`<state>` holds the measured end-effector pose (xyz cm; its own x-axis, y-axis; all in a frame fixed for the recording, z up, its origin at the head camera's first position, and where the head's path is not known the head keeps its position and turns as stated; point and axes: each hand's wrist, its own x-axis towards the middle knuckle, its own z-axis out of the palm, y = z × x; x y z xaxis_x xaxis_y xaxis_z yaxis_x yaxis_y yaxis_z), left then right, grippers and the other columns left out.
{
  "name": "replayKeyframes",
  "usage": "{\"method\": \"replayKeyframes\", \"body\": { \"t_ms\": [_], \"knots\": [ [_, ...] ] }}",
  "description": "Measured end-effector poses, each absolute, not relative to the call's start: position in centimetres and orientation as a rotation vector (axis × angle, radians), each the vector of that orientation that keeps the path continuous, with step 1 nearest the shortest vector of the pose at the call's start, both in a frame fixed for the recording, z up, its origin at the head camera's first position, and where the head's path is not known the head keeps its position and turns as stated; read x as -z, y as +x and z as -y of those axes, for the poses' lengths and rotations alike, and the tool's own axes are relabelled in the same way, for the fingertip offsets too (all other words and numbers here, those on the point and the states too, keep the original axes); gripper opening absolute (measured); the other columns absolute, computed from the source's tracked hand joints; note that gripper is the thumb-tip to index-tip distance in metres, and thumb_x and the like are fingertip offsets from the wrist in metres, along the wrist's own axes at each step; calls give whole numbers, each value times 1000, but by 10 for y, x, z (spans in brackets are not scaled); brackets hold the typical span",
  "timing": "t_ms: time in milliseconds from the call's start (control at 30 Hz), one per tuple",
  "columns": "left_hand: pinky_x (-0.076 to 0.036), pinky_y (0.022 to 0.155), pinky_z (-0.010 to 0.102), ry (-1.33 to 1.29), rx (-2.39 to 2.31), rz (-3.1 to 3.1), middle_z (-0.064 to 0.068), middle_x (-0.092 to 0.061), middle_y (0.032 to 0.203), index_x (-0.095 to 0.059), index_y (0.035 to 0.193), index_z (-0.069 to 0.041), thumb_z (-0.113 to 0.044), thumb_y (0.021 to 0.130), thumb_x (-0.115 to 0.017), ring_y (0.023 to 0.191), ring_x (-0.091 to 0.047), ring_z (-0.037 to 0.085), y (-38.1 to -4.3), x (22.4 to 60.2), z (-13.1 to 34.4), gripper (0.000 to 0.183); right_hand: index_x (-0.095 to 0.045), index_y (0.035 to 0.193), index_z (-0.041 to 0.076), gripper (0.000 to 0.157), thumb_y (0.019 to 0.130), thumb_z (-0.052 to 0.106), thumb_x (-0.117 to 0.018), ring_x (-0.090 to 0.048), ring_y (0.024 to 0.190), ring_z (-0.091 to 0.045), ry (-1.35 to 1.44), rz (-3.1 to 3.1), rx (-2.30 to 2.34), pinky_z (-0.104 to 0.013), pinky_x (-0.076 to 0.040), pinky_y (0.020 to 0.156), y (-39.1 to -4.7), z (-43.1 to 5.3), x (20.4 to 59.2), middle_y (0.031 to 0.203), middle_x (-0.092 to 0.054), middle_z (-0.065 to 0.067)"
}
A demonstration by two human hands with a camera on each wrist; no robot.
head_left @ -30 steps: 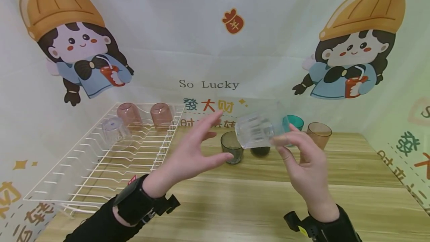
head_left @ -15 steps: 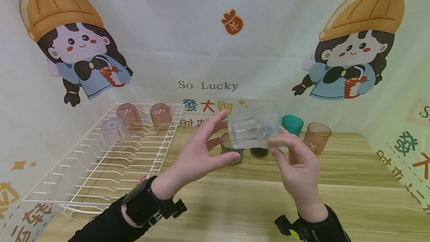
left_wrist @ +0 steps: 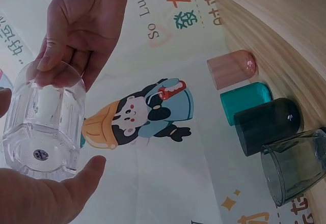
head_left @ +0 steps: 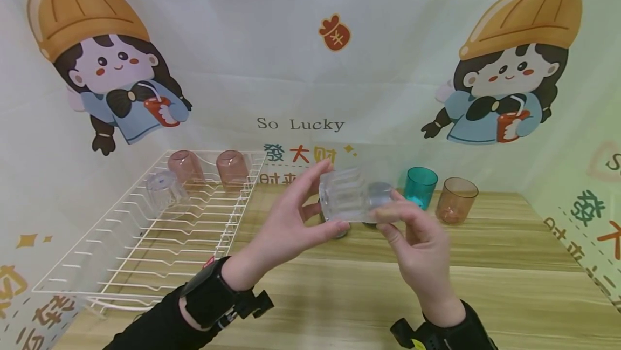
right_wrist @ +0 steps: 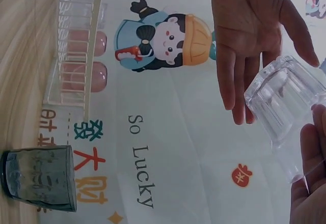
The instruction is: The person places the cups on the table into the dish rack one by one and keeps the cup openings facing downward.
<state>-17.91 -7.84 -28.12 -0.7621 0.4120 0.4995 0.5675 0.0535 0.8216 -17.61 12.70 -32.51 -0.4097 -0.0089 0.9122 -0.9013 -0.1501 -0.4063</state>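
A clear faceted glass (head_left: pixel 342 196) is tilted on its side above the table, its base toward the left. My right hand (head_left: pixel 419 253) pinches its rim end between thumb and fingers. Around the base end is my left hand (head_left: pixel 286 218), thumb below and fingers above, spread and fairly straight. In the left wrist view a small dark sticker shows on the base of the clear glass (left_wrist: pixel 46 117). The right wrist view has the left hand's extended fingers (right_wrist: pixel 239 81) beside the base; firm contact cannot be made out.
A white wire rack (head_left: pixel 131 255) at left holds two pink glasses (head_left: pixel 233 168) and a clear glass (head_left: pixel 165 191), all upside down. Behind my hands stand a grey glass (right_wrist: pixel 41 178) and a dark glass (left_wrist: pixel 267 127). Teal (head_left: pixel 421 185) and amber (head_left: pixel 456 201) glasses stand right.
My right hand has carried the clear glass leftward, bringing its base between the left thumb and fingers. The left hand has shifted slightly right. The teal glass is more exposed.
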Motion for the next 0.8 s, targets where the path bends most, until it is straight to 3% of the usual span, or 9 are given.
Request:
{"method": "replayKeyframes", "body": {
  "t_ms": [267,600,800],
  "knots": [
    [-53,90,35,-1008,1922,2119,16,-47,137,-33,145,-10,5,78,-71,122,-51,30,-179,283,79,78,-65,93,-6,16,80,-15,-62,-65,95,-14,1084,1411,-1686,-39,-35,111,-176,-124,327,97,-70,-1],
    [-55,86,38,-957,1984,2043,14,-53,124,-47,133,-10,6,75,-72,109,-57,26,-181,283,82,66,-64,95,-7,15,82,-13,-61,-65,97,-14,1061,1445,-1724,-38,-33,112,-175,-120,327,99,-70,0],
    [-55,86,38,-904,1938,2055,12,-55,121,-50,130,-11,6,73,-75,107,-57,24,-179,276,89,65,-61,109,-9,27,82,-9,-64,-59,110,-17,1090,1524,-1697,-36,-28,115,-175,-122,325,112,-67,-2]
  ]
}}
